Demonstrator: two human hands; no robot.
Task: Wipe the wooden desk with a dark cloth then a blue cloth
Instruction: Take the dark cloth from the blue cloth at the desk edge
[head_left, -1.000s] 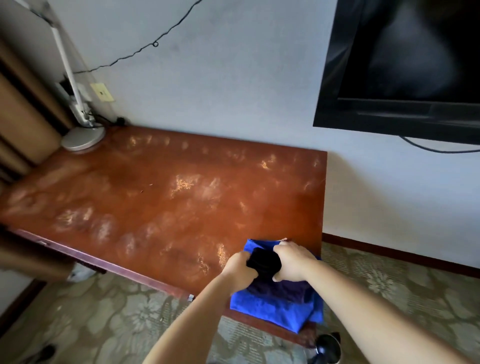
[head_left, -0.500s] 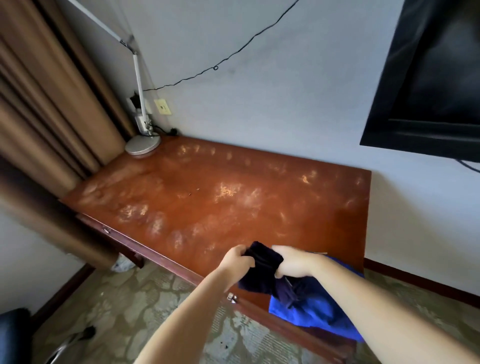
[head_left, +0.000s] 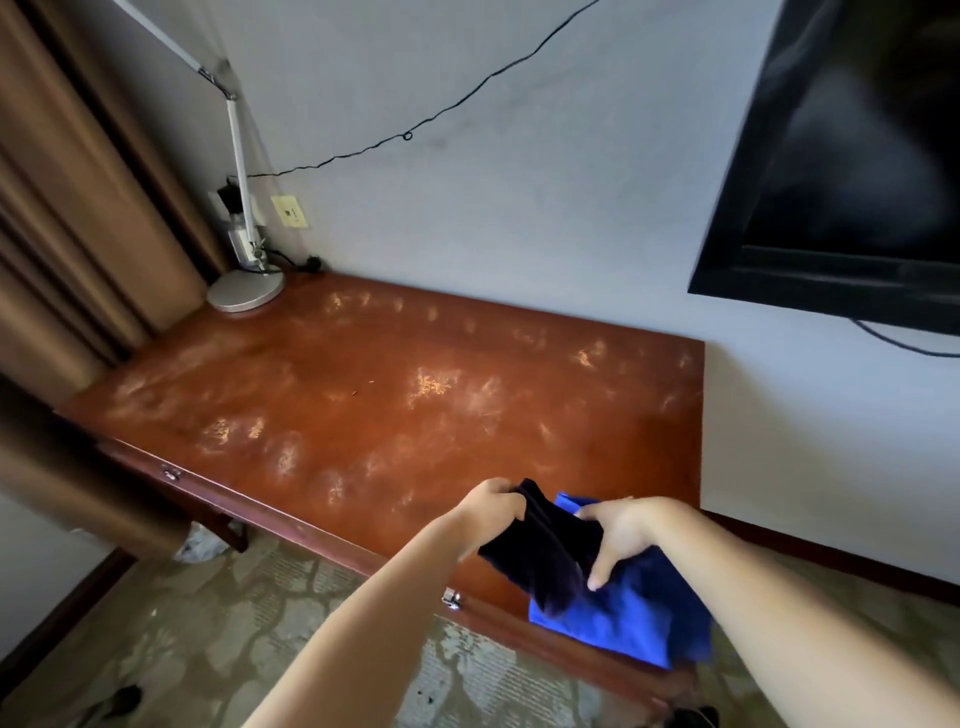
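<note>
Wooden desk (head_left: 395, 415) under blue cloth (head_left: 628, 613), lamp (head_left: 247, 296).

A white desk lamp (head_left: 244, 291), brown curtains (head_left: 78, 234), and a wall-mounted television (head_left: 857, 156).
</note>
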